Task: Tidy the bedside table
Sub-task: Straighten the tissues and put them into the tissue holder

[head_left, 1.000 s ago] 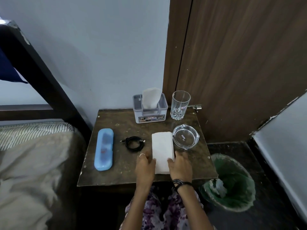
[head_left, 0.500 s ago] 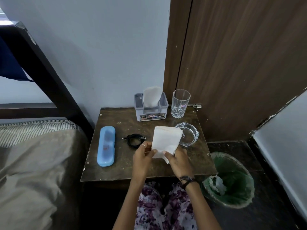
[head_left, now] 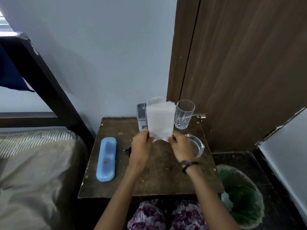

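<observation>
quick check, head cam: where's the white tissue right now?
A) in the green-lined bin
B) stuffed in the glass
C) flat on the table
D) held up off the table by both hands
D: the left hand and right hand each pinch a lower corner of the white tissue, which stands upright above the table.

bedside table (head_left: 159,180) – dark wooden top, worn and scuffed, as we find it.
on it we count: a blue oblong case (head_left: 106,159) lying lengthwise near the left edge; a black cable (head_left: 128,150), mostly hidden, just right of the case; a grey tissue box (head_left: 141,114) at the back edge; a clear drinking glass (head_left: 184,114) upright at the back right; a glass ashtray (head_left: 196,146) in front of the glass.
</observation>
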The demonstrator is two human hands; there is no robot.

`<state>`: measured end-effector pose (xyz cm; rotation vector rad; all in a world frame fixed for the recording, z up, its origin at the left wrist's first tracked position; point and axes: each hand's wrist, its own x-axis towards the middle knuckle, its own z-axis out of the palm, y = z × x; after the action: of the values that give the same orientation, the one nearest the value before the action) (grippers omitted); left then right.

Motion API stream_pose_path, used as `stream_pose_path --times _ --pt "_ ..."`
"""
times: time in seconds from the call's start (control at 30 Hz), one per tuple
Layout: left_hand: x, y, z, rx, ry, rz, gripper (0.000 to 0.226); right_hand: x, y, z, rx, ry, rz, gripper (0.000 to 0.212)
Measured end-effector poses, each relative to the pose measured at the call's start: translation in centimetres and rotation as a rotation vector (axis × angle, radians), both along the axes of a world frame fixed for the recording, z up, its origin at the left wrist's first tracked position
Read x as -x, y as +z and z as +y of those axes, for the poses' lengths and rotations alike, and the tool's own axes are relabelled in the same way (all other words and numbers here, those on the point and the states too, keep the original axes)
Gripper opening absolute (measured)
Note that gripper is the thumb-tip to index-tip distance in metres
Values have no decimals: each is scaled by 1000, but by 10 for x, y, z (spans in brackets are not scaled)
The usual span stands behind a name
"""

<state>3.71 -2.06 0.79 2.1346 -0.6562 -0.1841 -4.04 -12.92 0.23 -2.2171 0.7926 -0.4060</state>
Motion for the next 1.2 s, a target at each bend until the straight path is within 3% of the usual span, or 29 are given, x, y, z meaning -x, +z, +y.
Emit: stream_pose_path --times 0.1,0.3,0.57,0.83,0.93,1.03,1.13,1.2 --pt "-38 16 -24 -43 -10 -132 12 -35 17 -26 91 45 -10 19" --pt "-84 12 -53 -324 -36 -370 22 -77 14 -50 295 154 86 18" --pt "-92 2 -63 -379 -39 -386 12 -96 -3 -61 406 182 110 26" --pt "-92 -10 -65 -411 -20 -392 29 -97 -13 -60 398 99 118 23" --pt "-93 -12 -63 -406 -12 -368 21 -98 -14 -61 370 105 152 25" --pt "-94 -8 -65 -432 7 -377 5 -98 -7 -65 218 101 144 27" --pt "-94 -5 -71 -477 24 -379 25 -97 -3 -67 60 55 90 31" --pt "-93 -5 -75 -532 -10 -382 16 -97 -5 -66 50 27 67 30"
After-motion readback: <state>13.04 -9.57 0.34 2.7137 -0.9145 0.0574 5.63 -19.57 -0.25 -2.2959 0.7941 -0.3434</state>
